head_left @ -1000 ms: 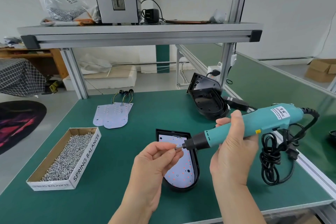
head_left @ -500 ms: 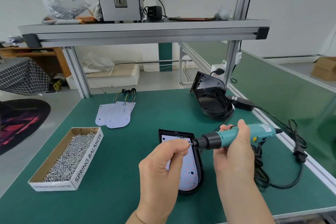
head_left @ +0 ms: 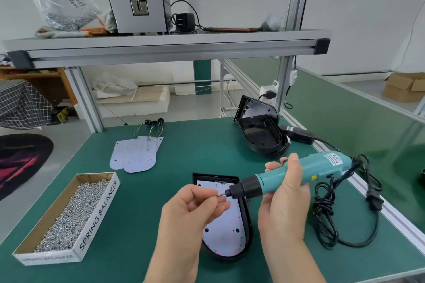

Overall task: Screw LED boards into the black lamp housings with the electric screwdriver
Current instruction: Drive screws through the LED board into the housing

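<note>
A black lamp housing (head_left: 249, 232) lies on the green table in front of me with a white LED board (head_left: 226, 234) seated in it. My right hand (head_left: 285, 197) grips the teal electric screwdriver (head_left: 299, 174), held nearly level above the housing with its bit pointing left. My left hand (head_left: 190, 209) pinches a small screw at the bit's tip; the screw itself is mostly hidden by my fingertips. Spare LED boards (head_left: 136, 154) with wires lie at the back left. Empty black housings (head_left: 262, 135) are stacked at the back right.
A cardboard box of screws (head_left: 66, 218) marked SPRING BALANCER stands at the left. The screwdriver's coiled black cable (head_left: 331, 218) and its power adapter (head_left: 299, 135) lie at the right near the table's edge. An overhead shelf (head_left: 161, 46) carries a screw feeder machine (head_left: 140, 2).
The screwdriver's rear end has swung up and to the right, so its body is more visible. My left hand stays at the bit tip. The camera view has shifted slightly.
</note>
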The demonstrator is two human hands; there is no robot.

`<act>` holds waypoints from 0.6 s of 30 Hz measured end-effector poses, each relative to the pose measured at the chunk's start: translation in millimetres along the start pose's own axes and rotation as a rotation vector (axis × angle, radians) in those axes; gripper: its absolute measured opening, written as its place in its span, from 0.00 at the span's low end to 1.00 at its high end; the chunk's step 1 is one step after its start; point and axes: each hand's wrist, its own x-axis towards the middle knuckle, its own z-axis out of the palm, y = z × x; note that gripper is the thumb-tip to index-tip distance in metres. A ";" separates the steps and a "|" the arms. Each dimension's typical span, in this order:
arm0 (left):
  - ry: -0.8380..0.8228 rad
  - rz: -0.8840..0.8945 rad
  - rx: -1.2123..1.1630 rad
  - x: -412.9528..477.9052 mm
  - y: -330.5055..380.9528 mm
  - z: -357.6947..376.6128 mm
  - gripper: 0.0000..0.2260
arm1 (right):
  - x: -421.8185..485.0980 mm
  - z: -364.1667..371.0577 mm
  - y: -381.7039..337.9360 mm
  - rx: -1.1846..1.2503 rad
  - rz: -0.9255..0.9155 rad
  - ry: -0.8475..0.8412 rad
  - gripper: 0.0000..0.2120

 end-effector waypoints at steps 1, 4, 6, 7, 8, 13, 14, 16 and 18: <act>0.034 0.116 0.136 0.6 -4.3 0.9 0.14 | -0.1 1.5 0.7 0.005 0.004 0.010 0.09; 0.035 0.324 0.323 2.9 -15.2 1.7 0.21 | 2.8 2.1 2.6 0.010 0.030 0.028 0.09; 0.019 0.387 0.356 5.9 -19.6 -1.1 0.23 | 6.5 2.0 3.1 0.025 0.053 0.034 0.09; 0.004 0.413 0.364 7.4 -20.8 -2.5 0.23 | 8.6 1.9 3.6 0.036 0.061 0.038 0.09; -0.008 0.430 0.361 8.6 -20.7 -2.7 0.21 | 10.4 3.0 3.8 0.043 0.066 0.037 0.09; -0.057 0.380 0.195 17.3 -15.8 -5.0 0.25 | 17.0 10.9 4.8 0.050 0.047 0.007 0.09; -0.060 0.360 0.184 18.9 -16.0 -6.6 0.25 | 17.8 11.8 5.1 0.044 0.043 0.004 0.10; -0.054 0.315 0.179 23.5 -19.9 -11.3 0.27 | 20.3 13.4 4.7 0.034 0.028 0.006 0.10; -0.026 0.284 0.225 27.6 -23.5 -17.4 0.28 | 23.4 16.5 3.6 0.029 -0.001 0.005 0.10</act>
